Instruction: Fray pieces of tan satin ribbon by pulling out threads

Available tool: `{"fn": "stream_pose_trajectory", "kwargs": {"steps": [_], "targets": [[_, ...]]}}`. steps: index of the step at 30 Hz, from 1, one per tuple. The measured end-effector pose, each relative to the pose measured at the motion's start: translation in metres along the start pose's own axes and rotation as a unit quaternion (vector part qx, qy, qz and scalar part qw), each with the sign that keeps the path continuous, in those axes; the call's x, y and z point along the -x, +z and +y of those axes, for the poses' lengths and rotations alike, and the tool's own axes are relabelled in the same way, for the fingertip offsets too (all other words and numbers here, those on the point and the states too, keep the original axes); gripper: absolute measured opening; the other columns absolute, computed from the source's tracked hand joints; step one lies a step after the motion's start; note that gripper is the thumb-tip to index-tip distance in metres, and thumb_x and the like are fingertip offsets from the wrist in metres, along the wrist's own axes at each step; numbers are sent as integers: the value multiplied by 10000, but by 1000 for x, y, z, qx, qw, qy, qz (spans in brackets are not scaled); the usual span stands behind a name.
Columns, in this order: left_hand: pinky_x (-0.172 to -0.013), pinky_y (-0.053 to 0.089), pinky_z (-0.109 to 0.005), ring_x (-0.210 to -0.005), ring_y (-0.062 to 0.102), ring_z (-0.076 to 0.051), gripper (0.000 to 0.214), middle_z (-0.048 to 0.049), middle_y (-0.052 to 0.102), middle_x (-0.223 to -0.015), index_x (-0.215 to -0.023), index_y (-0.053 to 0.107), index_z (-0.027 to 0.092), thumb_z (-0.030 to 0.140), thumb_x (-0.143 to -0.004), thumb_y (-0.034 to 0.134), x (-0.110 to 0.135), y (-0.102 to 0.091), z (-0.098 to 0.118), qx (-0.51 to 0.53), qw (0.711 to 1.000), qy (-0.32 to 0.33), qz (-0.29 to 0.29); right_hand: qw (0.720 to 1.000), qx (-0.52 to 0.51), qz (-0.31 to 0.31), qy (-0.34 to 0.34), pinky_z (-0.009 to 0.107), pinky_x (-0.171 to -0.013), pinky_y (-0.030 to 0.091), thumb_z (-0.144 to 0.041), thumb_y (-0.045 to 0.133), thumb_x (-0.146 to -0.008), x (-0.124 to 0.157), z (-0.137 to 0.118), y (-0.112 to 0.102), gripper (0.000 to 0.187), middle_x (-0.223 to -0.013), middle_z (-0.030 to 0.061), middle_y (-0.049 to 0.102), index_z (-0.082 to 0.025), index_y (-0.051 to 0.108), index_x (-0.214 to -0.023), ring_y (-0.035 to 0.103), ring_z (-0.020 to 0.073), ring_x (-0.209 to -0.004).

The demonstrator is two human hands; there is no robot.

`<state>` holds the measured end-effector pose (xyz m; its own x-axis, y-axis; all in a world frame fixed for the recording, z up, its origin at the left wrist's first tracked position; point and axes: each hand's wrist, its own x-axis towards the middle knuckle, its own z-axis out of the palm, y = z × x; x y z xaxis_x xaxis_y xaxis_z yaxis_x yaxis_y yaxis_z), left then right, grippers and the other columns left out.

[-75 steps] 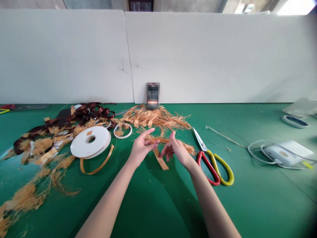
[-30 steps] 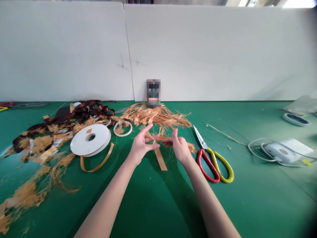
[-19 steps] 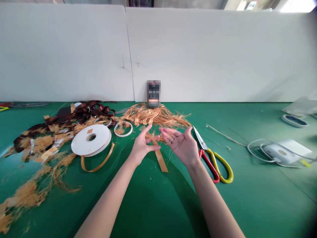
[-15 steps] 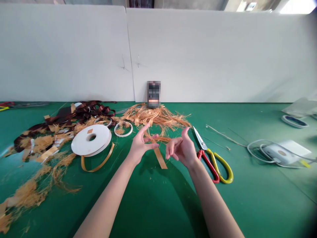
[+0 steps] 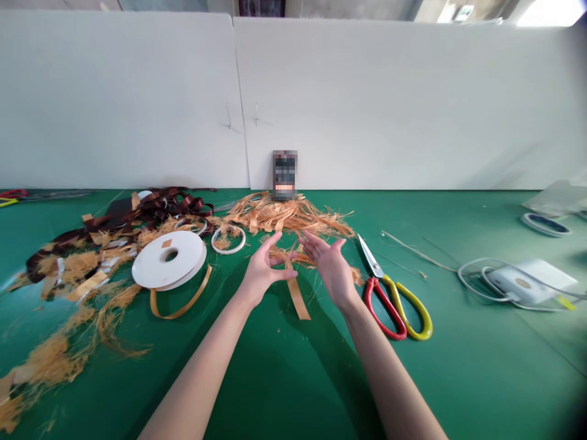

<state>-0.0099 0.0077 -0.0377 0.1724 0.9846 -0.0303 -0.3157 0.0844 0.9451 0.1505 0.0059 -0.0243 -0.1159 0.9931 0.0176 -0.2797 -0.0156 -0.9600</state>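
Note:
A short tan ribbon strip (image 5: 298,297) with frayed threads at its upper part hangs from my left hand (image 5: 261,273). The thumb and lower fingers of that hand close on it, while the index finger stretches upward. To the right of the strip, my right hand (image 5: 333,272) has its fingers extended and palm turned inward, with nothing gripped. Loose frayed fibres (image 5: 305,260) lie between the two hands, and some are hidden behind the fingers. Large scissors (image 5: 385,293) with one red and one yellow handle rest partly open beside my right hand.
Behind the hands spreads a pile of frayed tan ribbon (image 5: 284,214), below a blurred device (image 5: 285,174) against the white panel (image 5: 389,104). A white ribbon spool (image 5: 151,260), a white ring (image 5: 236,247) and brown ribbon (image 5: 183,201) lie left. A white box (image 5: 527,281) with cable sits right.
My right hand has opened from curled fingers to outstretched ones and shifted slightly left, nearer my left hand. The ribbon strip hangs slightly lower; my left hand stays nearly in place.

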Motion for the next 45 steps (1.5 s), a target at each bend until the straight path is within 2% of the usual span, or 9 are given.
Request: {"fn": "stream_pose_trajectory", "kwargs": {"steps": [3, 8, 15, 19, 24, 29, 36, 41, 45], "targets": [[-769, 587, -355, -1080, 611, -287, 948, -64, 219, -1546, -1323, 487, 325, 26, -487, 818, -1, -2, 0, 5, 1000, 6, 25, 994, -95, -47, 13, 328, -809, 495, -677, 136, -886, 3, -10, 1, 756, -882, 66, 731, -222, 728, -768, 663, 169, -735], [-741, 594, -319, -1107, 595, -299, 964, -40, 117, -1570, -1333, 467, 350, 42, -495, 832, -1, -5, 4, 17, 998, 32, 42, 992, -11, -105, 70, 267, -408, 336, -709, 49, -858, 8, -14, -2, 876, -381, 68, 524, -197, 559, -362, 396, 106, -322], [-781, 588, -334, -1111, 594, -310, 952, -30, 161, -1565, -1332, 481, 347, 23, -501, 816, 1, -3, 5, 26, 999, 32, 28, 921, 378, 97, 18, 426, -899, 427, -769, 262, -800, 2, 6, -8, 755, -824, 151, 727, -186, 733, -710, 656, 311, -918], [-809, 582, -353, -1097, 603, -300, 922, -25, 168, -1565, -1321, 494, 350, 44, -514, 822, 2, -2, 3, 11, 999, 31, 20, 976, 189, 108, -32, 403, -1119, 238, -736, 291, -823, -2, 6, -6, 702, -1404, 77, 491, -221, 645, -1144, 378, 254, -1344], [-833, 570, -384, -1127, 582, -305, 937, -20, 159, -1566, -1308, 503, 363, 19, -497, 821, 0, -4, 2, 32, 999, 12, 23, 995, -80, -51, 17, 335, -802, 516, -723, 68, -851, 3, -14, -5, 858, -871, 108, 740, -191, 735, -760, 693, 193, -793], [-843, 566, -358, -1171, 552, -305, 892, -3, 161, -1565, -1294, 514, 375, 14, -532, 803, 0, -5, 8, 52, 998, 24, 24, 974, -9, -188, 124, 253, -368, 348, -776, -32, -783, 10, -20, -5, 982, -408, 117, 583, -152, 604, -372, 407, 91, -268], [-828, 567, -342, -1140, 576, -298, 885, -10, 181, -1559, -1293, 520, 369, 8, -532, 792, 2, -4, 11, 52, 998, 15, 16, 951, 290, 106, -11, 383, -846, 477, -745, 273, -818, 5, 5, -2, 783, -815, 143, 733, -136, 765, -838, 677, 271, -856], [-856, 551, -383, -1117, 589, -295, 859, -19, 214, -1553, -1280, 534, 367, 39, -534, 806, 1, -3, 5, 26, 999, 25, -5, 992, 69, 62, -85, 375, -1146, 212, -678, 282, -871, 1, 3, 4, 667, -1465, 41, 413, -231, 570, -1275, 338, 208, -1370], [-855, 552, -396, -1114, 589, -298, 889, -22, 203, -1555, -1284, 531, 359, 31, -509, 817, -1, -4, 2, 25, 999, 18, 11, 992, -110, -52, -25, 352, -954, 456, -680, 49, -880, 5, -14, 3, 823, -1146, 75, 687, -229, 730, -986, 653, 189, -1015]]}}
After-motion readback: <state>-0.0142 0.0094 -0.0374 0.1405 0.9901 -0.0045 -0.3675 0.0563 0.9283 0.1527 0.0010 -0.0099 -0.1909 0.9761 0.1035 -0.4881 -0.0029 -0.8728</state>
